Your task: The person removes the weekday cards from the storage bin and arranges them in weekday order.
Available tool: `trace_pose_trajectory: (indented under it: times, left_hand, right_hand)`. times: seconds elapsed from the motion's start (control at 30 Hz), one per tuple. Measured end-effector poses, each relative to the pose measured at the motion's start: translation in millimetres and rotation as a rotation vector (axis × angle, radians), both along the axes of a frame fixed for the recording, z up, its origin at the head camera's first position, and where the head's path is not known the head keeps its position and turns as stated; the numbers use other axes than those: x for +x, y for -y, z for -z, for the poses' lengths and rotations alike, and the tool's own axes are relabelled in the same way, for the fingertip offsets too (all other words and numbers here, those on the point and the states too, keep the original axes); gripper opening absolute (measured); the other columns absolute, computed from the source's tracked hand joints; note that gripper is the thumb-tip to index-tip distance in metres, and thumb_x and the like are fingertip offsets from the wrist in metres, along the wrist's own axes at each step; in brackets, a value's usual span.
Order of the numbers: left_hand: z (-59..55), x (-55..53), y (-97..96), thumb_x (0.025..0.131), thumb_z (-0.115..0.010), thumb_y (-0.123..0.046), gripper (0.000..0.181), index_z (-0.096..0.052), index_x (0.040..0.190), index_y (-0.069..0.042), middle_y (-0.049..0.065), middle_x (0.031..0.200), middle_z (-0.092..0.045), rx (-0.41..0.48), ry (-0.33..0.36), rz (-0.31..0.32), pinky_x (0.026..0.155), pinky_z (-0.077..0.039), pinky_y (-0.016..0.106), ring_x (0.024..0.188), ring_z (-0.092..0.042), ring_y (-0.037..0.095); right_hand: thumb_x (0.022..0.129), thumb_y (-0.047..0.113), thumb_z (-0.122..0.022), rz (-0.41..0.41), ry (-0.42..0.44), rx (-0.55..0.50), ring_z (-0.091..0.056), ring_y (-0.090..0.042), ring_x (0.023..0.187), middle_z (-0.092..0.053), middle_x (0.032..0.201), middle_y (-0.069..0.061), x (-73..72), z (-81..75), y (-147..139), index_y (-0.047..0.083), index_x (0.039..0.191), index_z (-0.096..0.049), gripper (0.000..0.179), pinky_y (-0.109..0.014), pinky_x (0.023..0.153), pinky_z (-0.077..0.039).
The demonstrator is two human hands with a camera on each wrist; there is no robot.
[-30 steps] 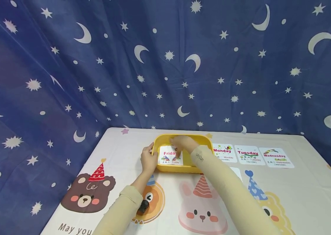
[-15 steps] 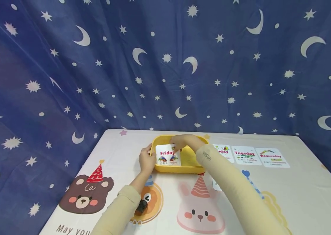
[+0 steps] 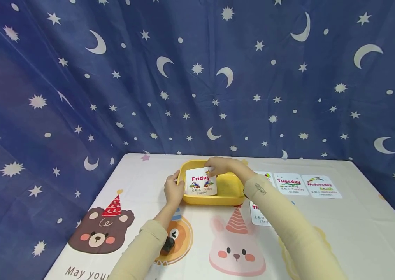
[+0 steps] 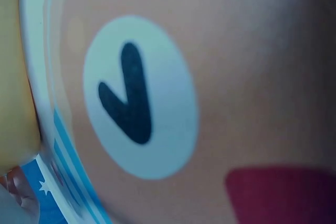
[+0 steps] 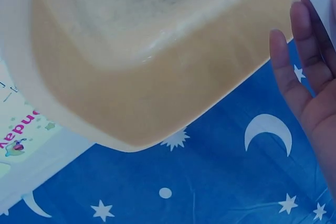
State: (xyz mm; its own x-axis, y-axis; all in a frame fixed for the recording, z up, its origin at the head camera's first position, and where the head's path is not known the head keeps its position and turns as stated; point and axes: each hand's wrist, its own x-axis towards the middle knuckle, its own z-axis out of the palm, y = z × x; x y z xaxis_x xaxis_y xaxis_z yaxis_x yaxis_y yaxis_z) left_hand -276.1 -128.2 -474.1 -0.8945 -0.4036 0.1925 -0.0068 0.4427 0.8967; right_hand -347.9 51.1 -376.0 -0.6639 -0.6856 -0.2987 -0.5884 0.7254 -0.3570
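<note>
The left hand grips the left end of a yellow tray near the far edge of the table; the right hand pinches the Friday card by its upper right corner, holding it tilted over the tray's left half; toward the table's far right corner, the Monday card, Tuesday card and Wednesday card lie in a row; a Thursday card, partly hidden, lies nearer the front edge.
</note>
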Motion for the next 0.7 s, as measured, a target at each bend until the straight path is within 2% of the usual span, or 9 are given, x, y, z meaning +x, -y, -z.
trace_pose_trajectory:
  times: [0.07, 0.23, 0.33, 0.43, 0.57, 0.7]
  left_hand:
    - [-0.1, -0.4, 0.0, 0.082, -0.057, 0.003, 0.046, -0.057, 0.127, 0.000, 0.020, 0.117, -0.061, 0.002, 0.004, 0.000, 0.081, -0.056, 0.040, 0.093, -0.063, 0.033]
    - [0.9, -1.1, -0.3, 0.081, -0.057, 0.003, 0.046, -0.057, 0.127, -0.001, 0.020, 0.116, -0.061, 0.002, 0.006, -0.003, 0.081, -0.056, 0.040, 0.092, -0.063, 0.033]
    - [1.5, -1.4, -0.4, 0.081, -0.057, 0.003, 0.046, -0.057, 0.127, -0.001, 0.020, 0.116, -0.061, 0.004, 0.007, -0.003, 0.080, -0.056, 0.040, 0.092, -0.063, 0.032]
    - [1.6, -1.5, -0.5, 0.082, -0.056, 0.004, 0.046, -0.057, 0.128, -0.001, 0.020, 0.116, -0.060, 0.010, 0.014, -0.003, 0.081, -0.056, 0.040, 0.093, -0.063, 0.032]
    - [0.1, -0.4, -0.8, 0.082, -0.056, 0.004, 0.046, -0.056, 0.129, -0.002, 0.021, 0.116, -0.060, 0.033, 0.019, -0.001, 0.080, -0.056, 0.039, 0.094, -0.062, 0.031]
    - [-1.4, 0.2, -0.3, 0.082, -0.056, 0.005, 0.047, -0.057, 0.128, -0.001, 0.021, 0.114, -0.060, 0.037, 0.012, -0.002, 0.080, -0.056, 0.039, 0.093, -0.062, 0.032]
  right_hand:
    - [0.090, 0.019, -0.062, 0.004, -0.011, -0.012, -0.056, -0.025, 0.112, -0.056, 0.129, -0.015, 0.7, 0.0, -3, 0.000, 0.128, -0.055, 0.042, -0.038, 0.101, -0.047]
    - [0.091, 0.020, -0.061, -0.052, -0.058, -0.033, -0.058, -0.026, 0.108, -0.059, 0.125, -0.016, 0.5, 1.6, -11, -0.001, 0.125, -0.056, 0.040, -0.037, 0.097, -0.050]
    - [0.092, 0.019, -0.059, -0.057, -0.065, -0.063, -0.055, -0.029, 0.114, -0.056, 0.130, -0.019, 3.2, -2.5, -17, -0.004, 0.128, -0.053, 0.043, -0.040, 0.102, -0.045]
    - [0.092, 0.018, -0.060, -0.059, -0.081, -0.118, -0.057, -0.029, 0.113, -0.057, 0.128, -0.020, 5.6, -7.4, -25, -0.005, 0.128, -0.053, 0.043, -0.042, 0.104, -0.044]
    - [0.090, 0.014, -0.061, -0.094, -0.091, -0.227, -0.065, -0.019, 0.084, -0.068, 0.103, -0.013, 7.3, -11.3, -36, -0.002, 0.111, -0.062, 0.026, -0.032, 0.084, -0.055]
    - [0.089, 0.012, -0.063, -0.095, -0.094, -0.320, -0.055, -0.011, 0.070, -0.066, 0.084, -0.004, 12.9, -15.6, -47, 0.003, 0.097, -0.064, 0.012, -0.022, 0.067, -0.049]
